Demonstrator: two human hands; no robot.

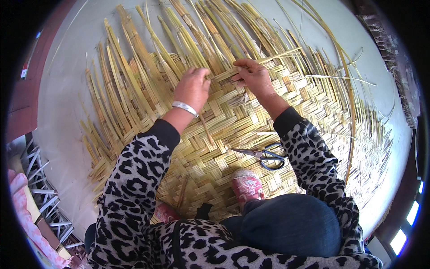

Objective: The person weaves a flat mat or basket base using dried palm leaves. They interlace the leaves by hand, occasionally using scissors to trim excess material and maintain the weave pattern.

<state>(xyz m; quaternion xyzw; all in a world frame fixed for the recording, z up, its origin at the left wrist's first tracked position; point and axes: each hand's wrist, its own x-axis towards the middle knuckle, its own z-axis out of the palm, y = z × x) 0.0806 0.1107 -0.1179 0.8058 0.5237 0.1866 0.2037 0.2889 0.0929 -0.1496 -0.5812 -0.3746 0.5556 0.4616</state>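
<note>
A large woven mat (197, 157) of split reed strips lies under my hands, with long loose strip ends fanning out past its far edge. One pale flat reed strip (281, 54) runs crosswise there, slanting up to the right. My left hand (193, 87), with a silver bracelet at the wrist, has its fingers curled in at the left part of this strip. A short way to the right, my right hand (256, 80) pinches the same strip between thumb and fingers. Some fingertips are partly hidden.
Scissors (262, 154) with dark handles lie on the mat below my right hand. A pink patterned shoe (246, 186) rests on the weave. Long thin strips (351, 116) curve along the right side. A metal rack (42, 188) stands at the left on the pale floor (62, 121).
</note>
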